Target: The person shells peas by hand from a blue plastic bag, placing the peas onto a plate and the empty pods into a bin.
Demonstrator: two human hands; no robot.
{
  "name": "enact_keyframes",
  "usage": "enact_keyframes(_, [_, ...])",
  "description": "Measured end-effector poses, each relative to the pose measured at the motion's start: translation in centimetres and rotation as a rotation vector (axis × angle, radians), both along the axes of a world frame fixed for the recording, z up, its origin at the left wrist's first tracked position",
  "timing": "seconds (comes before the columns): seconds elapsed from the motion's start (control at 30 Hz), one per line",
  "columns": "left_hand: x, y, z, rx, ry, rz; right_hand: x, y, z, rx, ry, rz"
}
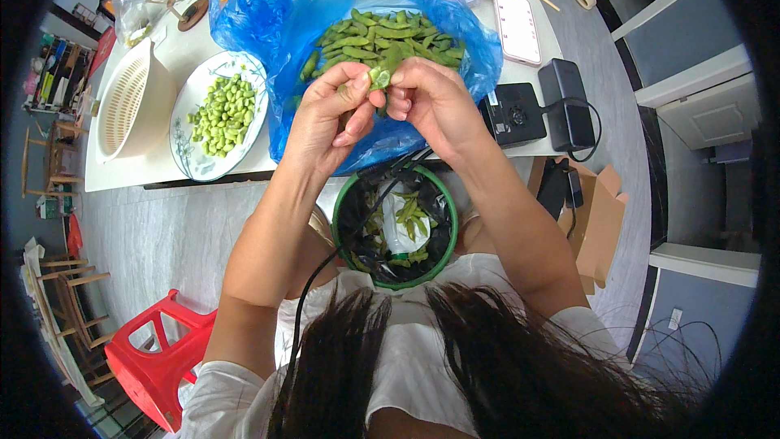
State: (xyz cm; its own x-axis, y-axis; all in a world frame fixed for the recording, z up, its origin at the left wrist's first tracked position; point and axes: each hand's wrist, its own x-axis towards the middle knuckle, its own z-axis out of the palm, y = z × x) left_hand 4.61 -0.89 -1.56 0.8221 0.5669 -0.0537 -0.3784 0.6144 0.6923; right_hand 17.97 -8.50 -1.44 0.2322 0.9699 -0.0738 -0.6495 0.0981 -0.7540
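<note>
Between my two hands, at the near edge of a blue plastic bag, is a green soybean pod (379, 78) that looks split. My left hand (337, 110) pinches one side of it with thumb and forefinger. The other side is pinched by my right hand (435, 97), its fingers curled in. Behind them, a heap of whole soybean pods (390, 35) lies in the blue bag (280, 0). To the left, a white plate with a floral rim (185, 134) carries many shelled soybeans (223, 114).
A green-rimmed bin (449, 252) lined with black plastic, with empty pods inside, stands below my hands. A cream colander (134, 106) is beside the plate. On the right lie a phone (517, 28), a black box (512, 116) and a cable. A red stool (154, 358) stands lower left.
</note>
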Motion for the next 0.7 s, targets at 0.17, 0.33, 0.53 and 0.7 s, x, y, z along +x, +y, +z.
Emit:
enact_keyframes(0.17, [-0.1, 0.1, -0.1, -0.042, 0.003, -0.008, 0.0, 0.2, -0.5, -0.024, 0.191, 0.124])
enact_keyframes(0.33, [-0.2, 0.2, -0.2, -0.016, 0.052, 0.051, -1.1, -0.4, 0.9, -0.062, -0.124, -0.116])
enact_keyframes(0.53, [0.0, -0.1, 0.1, 0.031, 0.100, 0.079, -1.7, -0.7, 0.7, 0.154, -0.639, -0.423])
enact_keyframes(0.7, [-0.2, 0.0, 0.1, 0.116, 0.120, 0.086, -1.5, -0.9, 1.0, 0.215, -0.751, -0.455])
